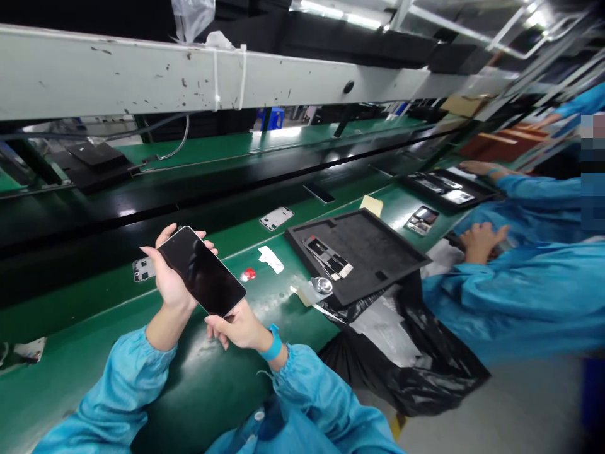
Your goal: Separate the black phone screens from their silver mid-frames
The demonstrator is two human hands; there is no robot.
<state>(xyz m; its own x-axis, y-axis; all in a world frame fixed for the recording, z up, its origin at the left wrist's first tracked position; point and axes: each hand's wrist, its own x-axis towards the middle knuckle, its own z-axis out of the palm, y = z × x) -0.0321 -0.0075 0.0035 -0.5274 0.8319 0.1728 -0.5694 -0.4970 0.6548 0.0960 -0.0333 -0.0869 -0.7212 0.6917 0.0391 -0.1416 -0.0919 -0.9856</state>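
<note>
A black smartphone point(201, 271) with a dark glossy screen is held above the green workbench point(94, 353), screen up and tilted. My left hand point(167, 277) grips its far end from below, fingers wrapped round the edges. My right hand point(239, 328) pinches the near corner; a blue wrist strap point(273, 343) sits on that wrist. Both arms wear blue sleeves.
A black foam tray point(378, 258) holds a phone part beside a small metal dish point(324, 285). Phone frames point(276, 218) point(143, 269), a white scrap and a red bit lie on the bench. A black bag point(416, 359) hangs at the edge. A co-worker in blue point(510, 296) works at right.
</note>
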